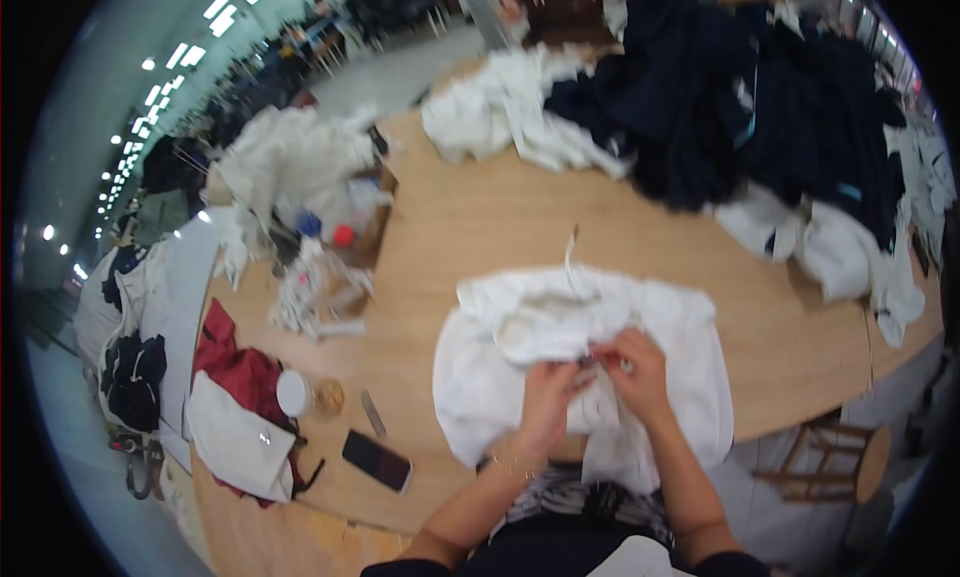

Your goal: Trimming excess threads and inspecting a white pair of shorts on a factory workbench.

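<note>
Wooden tabletop [480,217] is carrying, at the far side, a heap of dark navy garments [720,107] lying beside a heap of white garments [500,112]; more white pieces [850,252] are trailing along the right edge. To the left, a cardboard box [365,237] is holding bottles, with crumpled clear wrapping [315,292] just beside it. Nearer the person, a dark red cloth [235,362], a black phone [377,460], a white-lidded jar [295,393] and a small slim tool [373,413] are lying well clear of the hands. White garment [580,362] is lying spread at the near edge, bunched at its middle, a cord sticking up from its top. Left hand [545,402] and right hand [635,372] are resting on it, each grip pinching the fabric at the centre, fingertips almost meeting.
</note>
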The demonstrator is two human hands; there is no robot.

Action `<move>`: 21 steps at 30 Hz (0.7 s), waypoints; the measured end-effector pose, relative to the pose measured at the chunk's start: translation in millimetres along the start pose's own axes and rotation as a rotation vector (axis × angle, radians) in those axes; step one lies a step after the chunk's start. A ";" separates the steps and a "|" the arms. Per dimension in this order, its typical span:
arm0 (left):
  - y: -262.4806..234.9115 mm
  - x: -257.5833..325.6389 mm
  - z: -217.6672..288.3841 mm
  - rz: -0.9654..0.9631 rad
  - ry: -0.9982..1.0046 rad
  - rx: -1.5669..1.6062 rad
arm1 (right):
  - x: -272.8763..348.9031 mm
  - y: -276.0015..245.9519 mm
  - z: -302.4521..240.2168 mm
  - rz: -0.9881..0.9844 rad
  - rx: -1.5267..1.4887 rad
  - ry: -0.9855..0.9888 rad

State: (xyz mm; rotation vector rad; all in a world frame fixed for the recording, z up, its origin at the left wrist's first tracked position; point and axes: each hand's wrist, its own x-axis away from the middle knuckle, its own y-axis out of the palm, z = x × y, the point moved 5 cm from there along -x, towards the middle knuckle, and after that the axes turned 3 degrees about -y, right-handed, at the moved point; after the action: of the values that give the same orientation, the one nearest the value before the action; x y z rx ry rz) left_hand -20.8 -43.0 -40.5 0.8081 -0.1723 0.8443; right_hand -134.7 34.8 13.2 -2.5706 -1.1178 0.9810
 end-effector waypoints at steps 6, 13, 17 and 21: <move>-15.0 1.7 -9.1 -0.032 -0.062 0.081 | 7.1 18.4 -15.3 0.054 0.204 -0.188; -19.2 -36.4 -33.9 -0.117 -0.134 0.115 | 12.3 23.8 14.5 0.123 0.198 -0.122; -16.5 -37.8 -22.0 -0.018 -0.083 0.167 | 11.7 20.9 7.8 0.169 -0.017 0.000; -29.3 -37.0 -20.9 -0.018 -0.050 0.216 | 15.2 13.2 2.5 0.177 -0.071 0.032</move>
State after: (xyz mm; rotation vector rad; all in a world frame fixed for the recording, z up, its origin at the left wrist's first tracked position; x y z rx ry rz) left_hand -28.0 -62.2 -87.9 1.0329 -0.1188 0.8350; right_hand -120.9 36.0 -1.6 -2.7709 -0.9468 0.9490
